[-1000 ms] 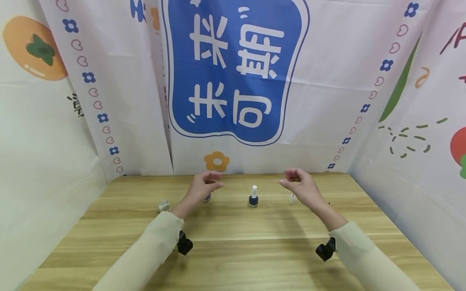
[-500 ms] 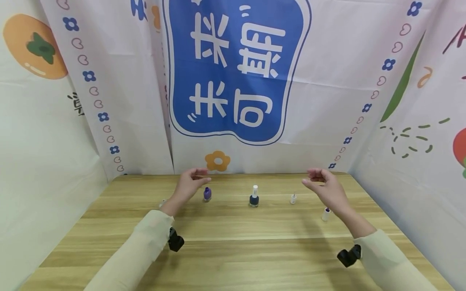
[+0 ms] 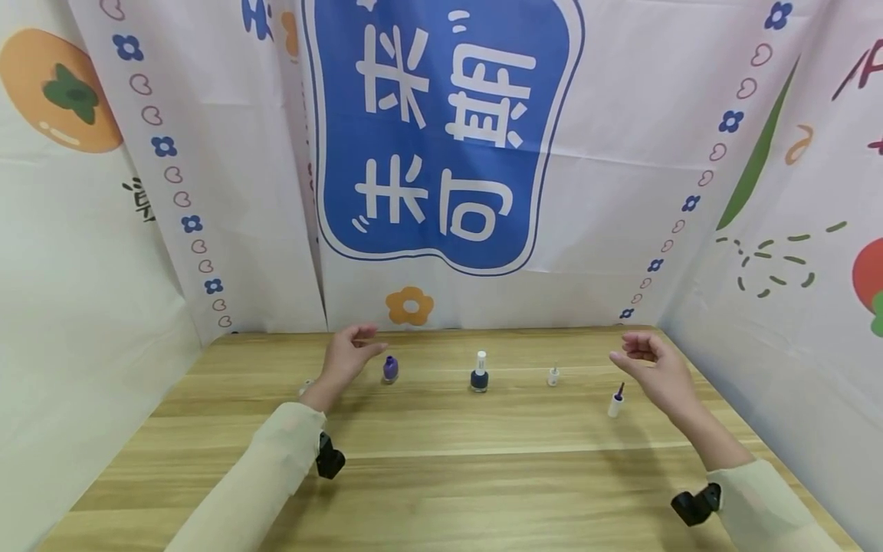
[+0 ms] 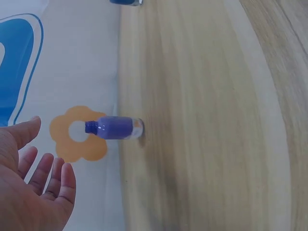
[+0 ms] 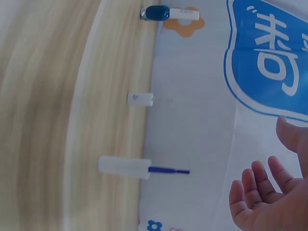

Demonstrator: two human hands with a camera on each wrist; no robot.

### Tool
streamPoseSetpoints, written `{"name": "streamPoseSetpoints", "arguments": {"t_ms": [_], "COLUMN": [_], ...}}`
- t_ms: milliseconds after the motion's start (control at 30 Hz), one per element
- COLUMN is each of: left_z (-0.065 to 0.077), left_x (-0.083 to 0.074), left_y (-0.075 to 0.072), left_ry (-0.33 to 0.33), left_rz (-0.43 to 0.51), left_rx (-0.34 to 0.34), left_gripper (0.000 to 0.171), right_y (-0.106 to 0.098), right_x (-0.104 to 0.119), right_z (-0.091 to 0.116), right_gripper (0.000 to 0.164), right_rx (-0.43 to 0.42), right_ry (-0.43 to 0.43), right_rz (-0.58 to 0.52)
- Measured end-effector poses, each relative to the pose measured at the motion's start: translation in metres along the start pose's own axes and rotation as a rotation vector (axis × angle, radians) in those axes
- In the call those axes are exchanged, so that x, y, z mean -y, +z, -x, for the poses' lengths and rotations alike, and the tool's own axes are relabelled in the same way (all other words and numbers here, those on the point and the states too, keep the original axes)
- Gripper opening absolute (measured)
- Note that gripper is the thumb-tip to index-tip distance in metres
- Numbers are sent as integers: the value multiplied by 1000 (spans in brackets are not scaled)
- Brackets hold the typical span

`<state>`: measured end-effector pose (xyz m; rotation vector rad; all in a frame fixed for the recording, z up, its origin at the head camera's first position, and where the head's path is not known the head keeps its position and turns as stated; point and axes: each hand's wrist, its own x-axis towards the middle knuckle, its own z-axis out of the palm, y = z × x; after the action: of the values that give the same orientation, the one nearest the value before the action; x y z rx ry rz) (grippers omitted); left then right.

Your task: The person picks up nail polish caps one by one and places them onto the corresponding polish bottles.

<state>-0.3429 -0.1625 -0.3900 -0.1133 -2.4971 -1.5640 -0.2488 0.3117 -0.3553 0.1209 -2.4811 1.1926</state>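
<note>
My left hand (image 3: 348,359) hovers relaxed just left of an uncapped purple nail polish bottle (image 3: 391,370), holding nothing. In the left wrist view that bottle (image 4: 115,128) stands apart from the fingertips. Over at the right, my right hand (image 3: 655,369) is raised with loose fingers beside a white cap with a purple-coated brush (image 3: 615,402), its brush pointing up. The right wrist view shows this cap (image 5: 125,167) away from the fingers. A smaller white cap with a thin clear brush (image 3: 553,376) stands upright further left. Behind my left wrist, a pale bottle (image 3: 306,386) is mostly hidden.
A capped dark blue nail polish bottle (image 3: 479,373) stands near the middle of the wooden table (image 3: 441,475). Printed cloth (image 3: 607,192) hangs along the table's back edge and both sides.
Both hands have moved apart: the left one leftward, uncovering the purple bottle, the right one rightward, uncovering the cap with the purple brush. The bottles and caps have stayed put.
</note>
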Motion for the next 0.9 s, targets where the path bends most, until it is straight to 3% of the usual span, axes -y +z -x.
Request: {"name": "streamPoseSetpoints", "arguments": {"t_ms": [333,900], "left_z": [0,0], "left_x": [14,31], "left_y": [8,29], "left_ry": [-66,-98], "left_rz": [6,-25], "left_rx": [24,75], "left_gripper": [51,58], "right_y": [-10,-4], "right_x": [-26,-68], "right_z": [7,13], "right_gripper": [57,67], "right_rx": [44,257], "right_ry": [89,149], "right_rz": [-29,-31]}}
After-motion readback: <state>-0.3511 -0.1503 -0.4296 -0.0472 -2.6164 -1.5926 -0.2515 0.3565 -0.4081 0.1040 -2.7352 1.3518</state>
